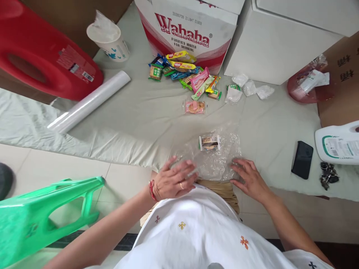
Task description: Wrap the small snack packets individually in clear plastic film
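Observation:
A sheet of clear plastic film (228,160) lies crinkled at the table's front edge. Near its middle rests a small wrapped snack (209,143) with white ends. My left hand (178,180), wearing a ring, lies palm down over the film's left front corner with its fingers spread. At the right front edge of the film is my right hand (249,177), its fingers bent but apart, the tips at the film. Neither hand grips anything that I can see. Farther back sits a pink-wrapped snack (195,107).
A pile of wrapped snacks (182,66) lies before a Wahaha carton (190,30). Small wrapped white bundles (249,88) sit right of it. A film roll (89,101), red jug (53,48) and paper cup (117,48) are left; a phone (302,160) and keys (328,175) right.

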Available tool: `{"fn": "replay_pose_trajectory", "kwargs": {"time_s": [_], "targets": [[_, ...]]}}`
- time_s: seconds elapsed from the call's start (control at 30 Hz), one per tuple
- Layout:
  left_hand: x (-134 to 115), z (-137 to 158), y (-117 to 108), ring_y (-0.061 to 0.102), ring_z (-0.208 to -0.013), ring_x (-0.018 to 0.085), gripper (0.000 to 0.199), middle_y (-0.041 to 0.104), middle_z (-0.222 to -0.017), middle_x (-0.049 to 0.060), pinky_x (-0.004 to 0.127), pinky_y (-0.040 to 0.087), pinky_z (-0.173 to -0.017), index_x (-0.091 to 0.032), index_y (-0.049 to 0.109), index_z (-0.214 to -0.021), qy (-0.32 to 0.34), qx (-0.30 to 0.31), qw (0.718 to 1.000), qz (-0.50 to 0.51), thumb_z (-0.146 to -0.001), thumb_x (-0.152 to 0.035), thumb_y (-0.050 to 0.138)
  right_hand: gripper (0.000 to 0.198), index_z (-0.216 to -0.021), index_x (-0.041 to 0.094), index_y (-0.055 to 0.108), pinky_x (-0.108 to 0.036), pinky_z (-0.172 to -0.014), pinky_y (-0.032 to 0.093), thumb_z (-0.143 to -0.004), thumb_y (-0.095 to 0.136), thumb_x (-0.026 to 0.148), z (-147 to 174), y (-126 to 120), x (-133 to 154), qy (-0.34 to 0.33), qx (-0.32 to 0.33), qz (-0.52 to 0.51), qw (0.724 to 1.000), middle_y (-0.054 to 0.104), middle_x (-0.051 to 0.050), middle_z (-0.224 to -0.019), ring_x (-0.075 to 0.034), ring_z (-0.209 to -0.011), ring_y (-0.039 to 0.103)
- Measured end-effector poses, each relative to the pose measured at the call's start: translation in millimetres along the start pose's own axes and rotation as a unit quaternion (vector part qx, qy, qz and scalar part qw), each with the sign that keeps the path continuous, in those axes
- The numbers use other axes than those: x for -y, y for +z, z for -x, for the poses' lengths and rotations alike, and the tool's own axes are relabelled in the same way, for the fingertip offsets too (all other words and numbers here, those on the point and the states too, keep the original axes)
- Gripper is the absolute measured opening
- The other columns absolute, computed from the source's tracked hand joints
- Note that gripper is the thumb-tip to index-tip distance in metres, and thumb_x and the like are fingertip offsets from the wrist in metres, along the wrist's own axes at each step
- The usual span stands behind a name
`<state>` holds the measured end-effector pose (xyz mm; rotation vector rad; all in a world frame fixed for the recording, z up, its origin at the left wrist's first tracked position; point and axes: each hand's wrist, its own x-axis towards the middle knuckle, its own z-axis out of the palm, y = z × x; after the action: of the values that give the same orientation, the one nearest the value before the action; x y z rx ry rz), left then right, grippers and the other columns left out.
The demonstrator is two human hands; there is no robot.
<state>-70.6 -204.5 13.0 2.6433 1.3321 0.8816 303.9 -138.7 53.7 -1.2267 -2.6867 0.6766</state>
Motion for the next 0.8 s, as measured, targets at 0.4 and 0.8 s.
{"fn": "replay_pose_trajectory", "kwargs": {"time_s": [0.4,0.8], "targets": [[-38,-30,11,0.063,-0.131,0.030,0.037,0.075,-0.119,0.010,0.058,0.027,-0.125,-0.027,0.065,-0.126,-0.120,-0.074,0.989,-0.055,-0.091,-0.041,0.068,0.032,-0.120,0.031,0.073,-0.053,-0.092,0.055,-0.100,0.048,0.027,-37,-18,2,0.031,-0.077,-0.048,0.995,0.069,-0.010,-0.113,-0.029,-0.104,0.061],[-35,-103,-16,0.060,-0.120,0.027,0.011,0.064,-0.114,0.012,0.050,0.050,-0.104,-0.023,0.062,-0.101,-0.282,-0.210,0.936,0.024,-0.093,-0.019,0.055,0.035,-0.117,0.025,0.072,-0.045,-0.093,0.054,-0.101,0.053,0.050,-87,-41,10,0.071,-0.026,-0.091,0.993,0.072,-0.010,-0.109,-0.029,-0.107,0.062]]}}
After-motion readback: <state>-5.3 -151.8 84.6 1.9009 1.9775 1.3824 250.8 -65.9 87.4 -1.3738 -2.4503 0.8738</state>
